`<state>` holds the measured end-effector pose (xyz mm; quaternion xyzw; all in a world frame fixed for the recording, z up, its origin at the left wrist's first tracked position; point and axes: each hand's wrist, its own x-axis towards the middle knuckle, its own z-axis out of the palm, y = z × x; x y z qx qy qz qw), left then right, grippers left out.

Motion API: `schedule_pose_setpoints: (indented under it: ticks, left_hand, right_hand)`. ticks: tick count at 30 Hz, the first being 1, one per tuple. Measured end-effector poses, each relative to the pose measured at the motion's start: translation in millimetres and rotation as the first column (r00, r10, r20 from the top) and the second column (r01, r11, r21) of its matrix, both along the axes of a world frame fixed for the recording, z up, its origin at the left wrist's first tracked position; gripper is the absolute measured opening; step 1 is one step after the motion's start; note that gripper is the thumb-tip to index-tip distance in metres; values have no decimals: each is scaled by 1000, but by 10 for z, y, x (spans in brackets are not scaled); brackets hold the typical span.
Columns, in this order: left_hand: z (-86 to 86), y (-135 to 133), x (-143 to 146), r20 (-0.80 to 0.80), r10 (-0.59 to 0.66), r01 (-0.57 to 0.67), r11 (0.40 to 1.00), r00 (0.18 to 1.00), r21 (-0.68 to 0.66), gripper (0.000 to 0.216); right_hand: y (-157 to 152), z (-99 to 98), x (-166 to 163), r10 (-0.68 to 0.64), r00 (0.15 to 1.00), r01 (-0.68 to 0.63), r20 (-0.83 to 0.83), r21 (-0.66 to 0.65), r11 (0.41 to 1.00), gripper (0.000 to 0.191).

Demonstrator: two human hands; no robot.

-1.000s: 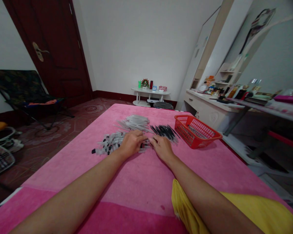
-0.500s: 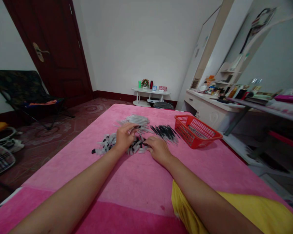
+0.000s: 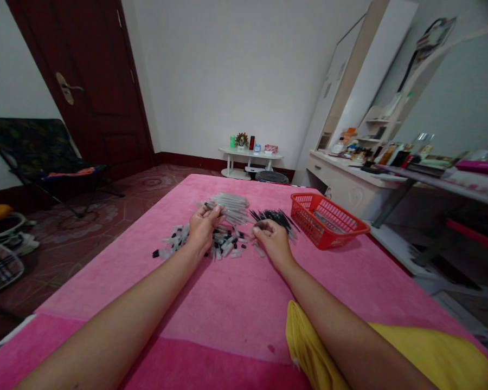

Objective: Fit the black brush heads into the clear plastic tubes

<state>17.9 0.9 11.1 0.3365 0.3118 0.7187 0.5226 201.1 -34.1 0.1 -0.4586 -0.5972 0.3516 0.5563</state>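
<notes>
My left hand (image 3: 203, 225) is closed in a pinch above the heap. Between its fingertips is what looks like a pen barrel with a dark end. Under and beside it lie loose pen caps (image 3: 228, 249), clear with black parts. Beyond, clear pen barrels (image 3: 233, 203) lie in a bundle. My right hand (image 3: 272, 238) has thumb and fingers pressed together, beside the black pen refills (image 3: 282, 218); the small item in its pinch is too blurred to name. One clear cap (image 3: 259, 249) lies by its fingers.
A red plastic basket (image 3: 329, 221) with thin pieces inside stands at right on the pink cloth (image 3: 228, 309). Yellow fabric (image 3: 427, 352) lies under my right forearm. A dressing table (image 3: 350, 181) stands right, a folding chair (image 3: 36, 151) left, a small white table (image 3: 250, 153) behind.
My left hand has turned and moved slightly left, its fingertips now nearer the barrels. My right hand has lifted off the caps and shifted right, toward the refills.
</notes>
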Motion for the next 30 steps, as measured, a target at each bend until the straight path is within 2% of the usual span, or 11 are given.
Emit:
schedule_pose_setpoints:
  ticks: [5,12,19,30]
  left_hand:
    - [-5,-11,20,21,-32,33,999,999,-25,37]
    - [17,-37,41,38,-40,42,998,998,-41,35]
    - [-23,-4,38,76,-53,55,998,996,-30,30]
    - [-5,-32,53,64,-33,36,998,997,-51,28]
  right_hand:
    - [1,29,39,-49,980,36,-191,-67,997,30]
    - [-7,28,28,15,935,-65,-353,-130,989,31]
    - [-11,31,18,30,953,-72,-301,-127,989,30]
    - [-20,43,-4,2,989,-14,-149,-76,997,22]
